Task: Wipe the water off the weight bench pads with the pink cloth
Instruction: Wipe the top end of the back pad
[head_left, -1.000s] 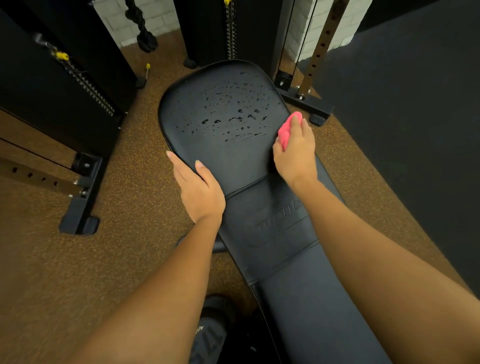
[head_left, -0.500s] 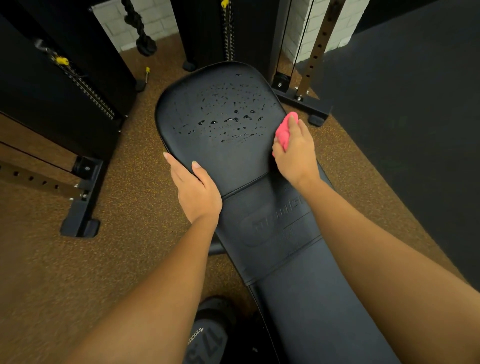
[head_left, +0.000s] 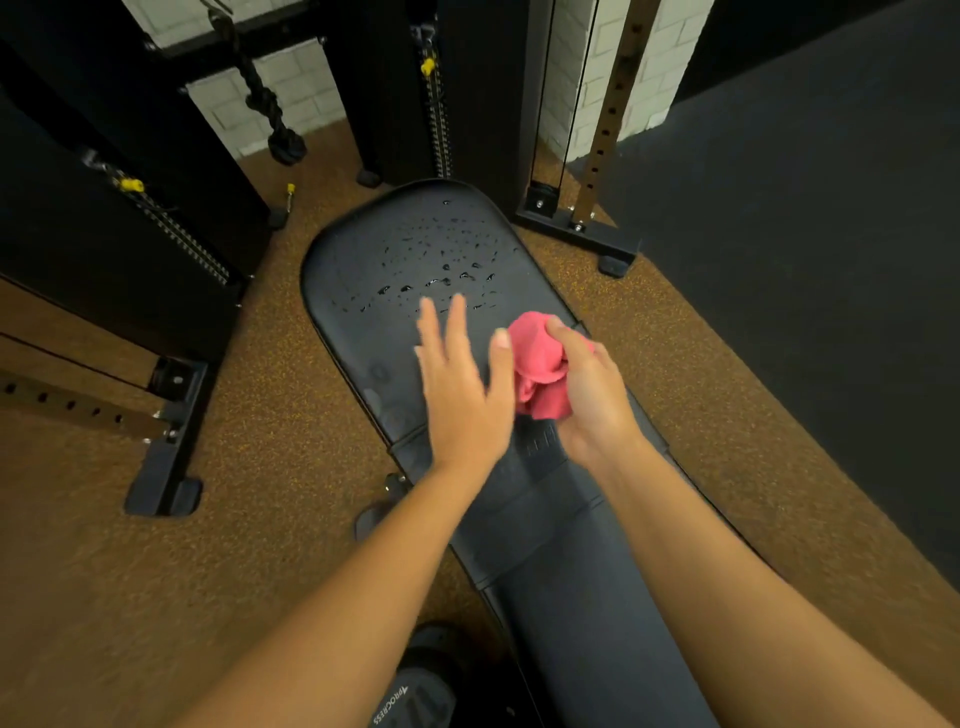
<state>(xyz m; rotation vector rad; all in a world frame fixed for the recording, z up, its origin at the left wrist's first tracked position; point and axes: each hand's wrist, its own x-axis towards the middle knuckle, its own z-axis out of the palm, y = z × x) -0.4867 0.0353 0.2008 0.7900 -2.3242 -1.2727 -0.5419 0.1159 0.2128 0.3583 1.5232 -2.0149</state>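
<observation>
The black weight bench runs from the bottom of the head view up to its wide far pad (head_left: 353, 291), which carries many water drops (head_left: 441, 270) across its far half. The near pad (head_left: 597, 634) looks dry. My right hand (head_left: 592, 405) holds the bunched pink cloth (head_left: 537, 364) above the pad's near right part. My left hand (head_left: 462, 384) hovers over the pad beside the cloth, fingers spread, its thumb touching or nearly touching the cloth.
Black cable-machine towers stand at the left (head_left: 104, 218) and behind the bench (head_left: 447, 93). A rack foot (head_left: 166, 452) lies left on the brown speckled floor, another foot (head_left: 587, 234) sits right of the pad. A dark mat (head_left: 805, 260) covers the right. My shoe (head_left: 421, 686) shows below.
My left hand has left the pad's left edge and come over the middle beside the cloth. My right hand has turned, lifting the cloth off the pad's right edge. The view has shifted.
</observation>
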